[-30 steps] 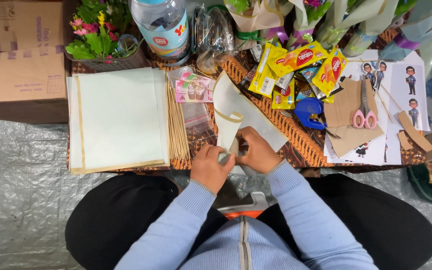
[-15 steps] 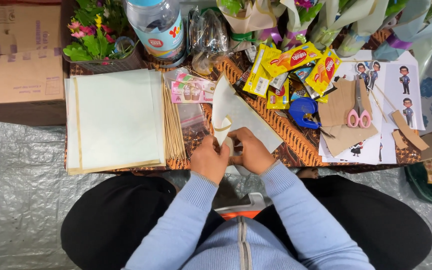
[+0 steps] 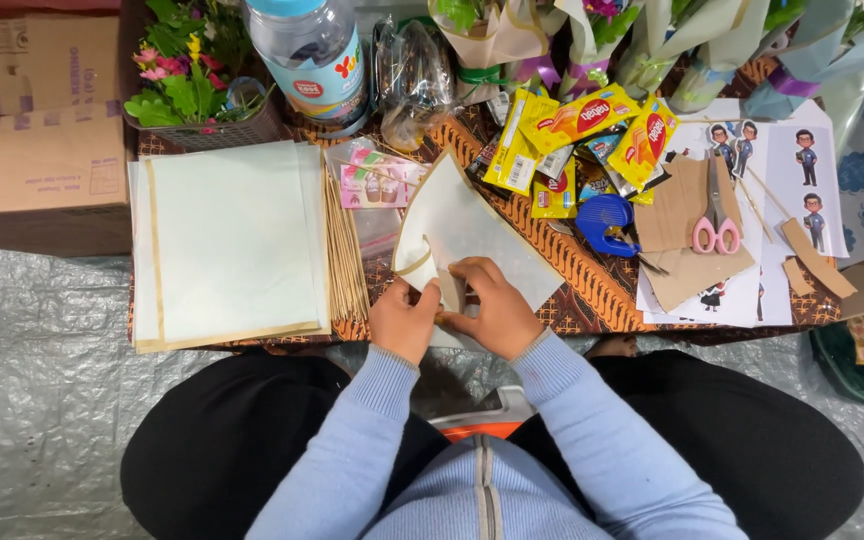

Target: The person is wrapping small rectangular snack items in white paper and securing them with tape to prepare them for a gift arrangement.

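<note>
- Left hand (image 3: 404,322) closed on the lower left edge of a cream, gold-bordered sheet of wrapping paper (image 3: 472,225), fingers curled round the fold.
- Right hand (image 3: 497,310) pinching the same sheet just beside the left, thumb and fingers pressed on the folded bottom corner.
- Sheet bent into a rough cone, wide end pointing away from the body, lying on the low counter (image 3: 592,285) covered in brown patterned cloth, near its front edge.
- Flat stack of matching cream sheets (image 3: 227,245) to the left, apart from the hands.
- Bundle of thin wooden skewers (image 3: 344,250) between the stack and the cone, close to the left hand.
- Yellow snack packets (image 3: 582,125) beyond the cone to the right, with a blue tape dispenser (image 3: 602,220) just below them.
- Pink-handled scissors (image 3: 717,225) on brown card pieces, well to the right.
- Clear plastic jar with a blue lid (image 3: 307,55) at the far edge, pink flowers with green leaves (image 3: 187,80) beside it.
</note>
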